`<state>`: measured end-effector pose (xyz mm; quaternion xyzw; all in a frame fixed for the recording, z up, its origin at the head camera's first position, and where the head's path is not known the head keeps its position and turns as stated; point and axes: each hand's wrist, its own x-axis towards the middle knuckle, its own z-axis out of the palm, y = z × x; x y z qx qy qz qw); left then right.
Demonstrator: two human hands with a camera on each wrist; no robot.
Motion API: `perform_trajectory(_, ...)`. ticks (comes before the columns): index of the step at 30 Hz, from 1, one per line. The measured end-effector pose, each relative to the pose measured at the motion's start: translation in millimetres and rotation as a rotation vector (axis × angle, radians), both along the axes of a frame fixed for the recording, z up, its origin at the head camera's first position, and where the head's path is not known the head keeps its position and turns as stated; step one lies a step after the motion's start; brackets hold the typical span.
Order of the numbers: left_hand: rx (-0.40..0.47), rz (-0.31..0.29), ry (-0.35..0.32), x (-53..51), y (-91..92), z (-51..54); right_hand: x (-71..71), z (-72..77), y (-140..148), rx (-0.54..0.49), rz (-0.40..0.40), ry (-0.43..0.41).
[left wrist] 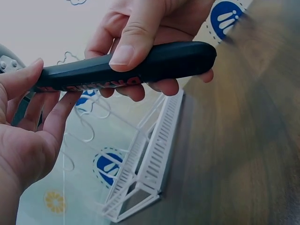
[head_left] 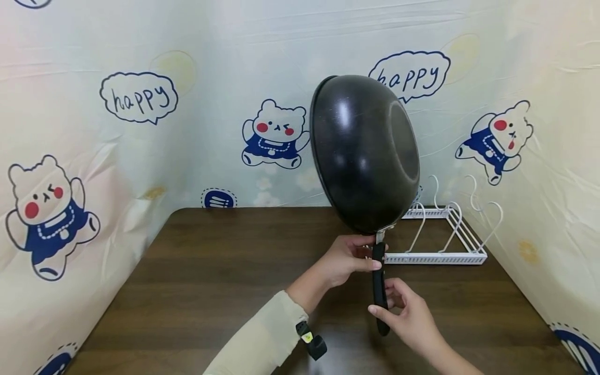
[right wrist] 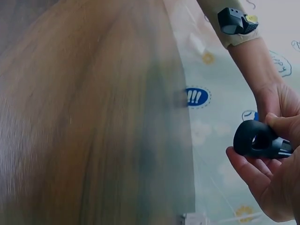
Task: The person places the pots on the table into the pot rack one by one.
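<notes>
A dark wok (head_left: 361, 156) is held up above the table in the head view, its rounded outside facing me and its black handle (head_left: 378, 291) pointing down. My left hand (head_left: 344, 260) pinches the handle near the wok, with the thumb on the near side. Lower down, my right hand (head_left: 412, 315) holds the handle between thumb and fingers. Red lettering runs along the handle (left wrist: 98, 70) in the left wrist view, where both hands grip it. The handle's end with its hole (right wrist: 255, 140) shows in the right wrist view. The inside of the wok is hidden.
Behind the hands, a white rack (head_left: 436, 258) with several curved wire dividers stands at the table's right rear. The brown wooden table (head_left: 225, 281) is bordered by a printed curtain (head_left: 197, 146) at the back and sides. A small black camera (head_left: 311, 341) is strapped to the left wrist.
</notes>
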<state>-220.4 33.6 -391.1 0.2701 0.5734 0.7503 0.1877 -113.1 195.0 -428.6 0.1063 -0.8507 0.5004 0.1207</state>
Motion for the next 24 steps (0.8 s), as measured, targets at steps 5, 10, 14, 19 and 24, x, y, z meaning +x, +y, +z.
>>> perform_trajectory(5,-0.045,0.041,-0.047,-5.0,15.5,-1.5,-3.4,1.2,12.4,-0.042,0.029,-0.069)
perform_trajectory(10,-0.067,0.103,-0.070,-7.6,29.5,-7.7,-8.5,-3.5,25.1,-0.119,0.095,-0.176)
perform_trajectory(14,-0.100,0.106,-0.077,-8.9,35.7,-15.4,-10.6,-11.8,31.9,-0.183,0.164,-0.238)
perform_trajectory(19,-0.149,0.132,-0.103,-9.2,39.3,-29.4,-11.0,-23.6,35.9,-0.282,0.225,-0.358)
perform_trajectory(24,-0.159,0.160,-0.141,-9.5,44.6,-44.0,-12.9,-32.8,39.4,-0.339,0.250,-0.453)
